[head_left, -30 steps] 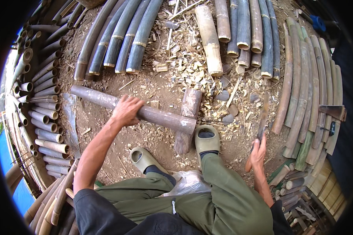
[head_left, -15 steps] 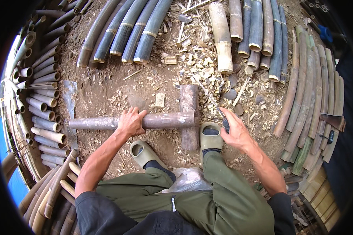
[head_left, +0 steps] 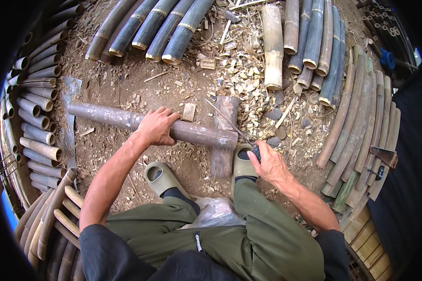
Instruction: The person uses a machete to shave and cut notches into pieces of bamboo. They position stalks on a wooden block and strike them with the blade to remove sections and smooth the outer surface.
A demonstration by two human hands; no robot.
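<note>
A brown bamboo pole (head_left: 197, 132) lies crosswise before me, its right end on a dark wooden block (head_left: 226, 110) set in the ground. My left hand (head_left: 156, 125) is wrapped over the pole near its middle. In my right hand (head_left: 272, 164) is a long knife (head_left: 229, 122), gripped by its dark handle. Its blade is seen almost edge-on, slanting up and left above the block and past the pole's right end. Whether blade and bamboo touch, I cannot tell.
Pale wood chips (head_left: 251, 84) litter the dirt beyond the block. Dark bamboo poles (head_left: 173, 33) lie at the far side, with split bamboo lengths (head_left: 361, 117) at right, a hatchet-like blade (head_left: 384, 156) on them. Stacked bamboo (head_left: 40, 119) lines the left. My clogs (head_left: 162, 179) flank the block.
The bamboo pole has tilted, its left end now farther from me and its right end nearer. My right hand has brought the knife left, its blade now across the block.
</note>
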